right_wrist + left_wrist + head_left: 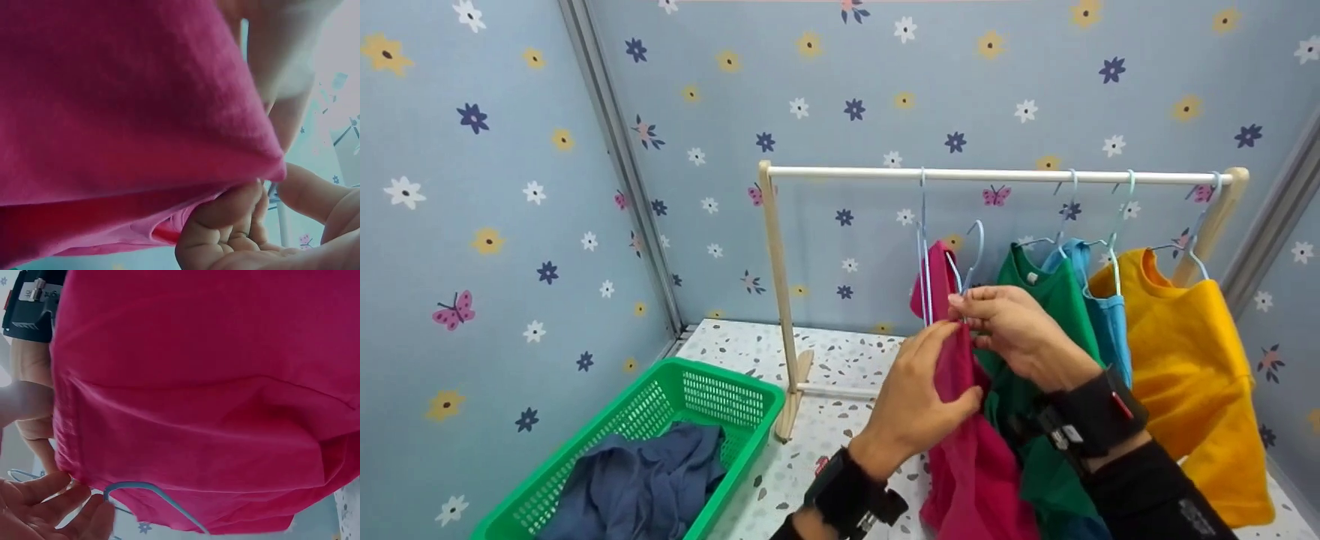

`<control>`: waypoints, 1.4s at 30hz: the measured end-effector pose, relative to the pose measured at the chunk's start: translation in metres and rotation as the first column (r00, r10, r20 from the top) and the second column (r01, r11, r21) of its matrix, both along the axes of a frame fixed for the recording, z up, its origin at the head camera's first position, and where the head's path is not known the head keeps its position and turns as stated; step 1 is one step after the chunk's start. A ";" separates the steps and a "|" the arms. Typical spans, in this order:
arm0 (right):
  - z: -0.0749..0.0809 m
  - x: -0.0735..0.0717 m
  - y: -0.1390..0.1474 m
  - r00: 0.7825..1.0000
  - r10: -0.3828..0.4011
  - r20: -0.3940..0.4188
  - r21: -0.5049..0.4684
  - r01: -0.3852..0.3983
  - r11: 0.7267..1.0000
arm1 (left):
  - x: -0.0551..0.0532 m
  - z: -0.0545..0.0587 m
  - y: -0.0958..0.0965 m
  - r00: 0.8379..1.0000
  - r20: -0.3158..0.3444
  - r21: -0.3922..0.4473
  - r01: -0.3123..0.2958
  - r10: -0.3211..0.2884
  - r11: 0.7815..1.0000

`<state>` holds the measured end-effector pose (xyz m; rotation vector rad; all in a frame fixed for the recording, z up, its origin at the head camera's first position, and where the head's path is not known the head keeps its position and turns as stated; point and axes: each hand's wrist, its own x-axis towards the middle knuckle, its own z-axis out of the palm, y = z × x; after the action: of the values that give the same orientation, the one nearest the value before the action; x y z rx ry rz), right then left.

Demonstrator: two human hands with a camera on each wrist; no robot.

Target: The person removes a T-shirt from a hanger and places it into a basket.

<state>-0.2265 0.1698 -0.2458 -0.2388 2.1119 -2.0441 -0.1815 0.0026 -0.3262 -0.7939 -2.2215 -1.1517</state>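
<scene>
A pink garment [971, 465] hangs down in front of me, with a light blue hanger [976, 251] at its upper edge. My right hand [1024, 334] pinches the garment's edge near the hanger's hook; in the right wrist view that hand [236, 230] grips a corner of cloth. My left hand [915, 390] is beside the garment, its thumb apart from its fingers. In the left wrist view those fingers [50, 509] touch the cloth's edge and the end of a blue hanger bar [146, 486]. Cloth covers most of both wrist views.
A white rod [840, 173] on wooden posts carries blue hangers [923, 225]. Green [1039, 300], light blue [1114, 322] and yellow [1185, 360] garments hang at the right. A green basket [735, 397] at the left holds dark blue cloth [637, 480].
</scene>
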 end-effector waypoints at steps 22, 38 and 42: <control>-0.019 0.010 0.015 0.981 -0.176 -0.083 -0.094 0.168 0.981 | 0.055 -0.052 0.023 0.896 -0.428 -0.332 -0.275 0.116 0.902; -0.029 0.020 0.019 0.906 -0.281 -0.315 0.005 0.298 0.955 | 0.048 -0.091 -0.007 0.817 -0.547 -0.357 -0.033 -0.180 0.933; -0.033 0.031 0.021 0.911 -0.231 -0.340 0.100 0.280 0.955 | 0.044 -0.092 -0.020 0.880 -0.470 -0.354 -0.118 -0.068 0.928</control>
<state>-0.1952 0.1911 -0.2790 -0.3096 2.6083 -2.0925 -0.1380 -0.0171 -0.4186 -1.0643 -2.0291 -0.4403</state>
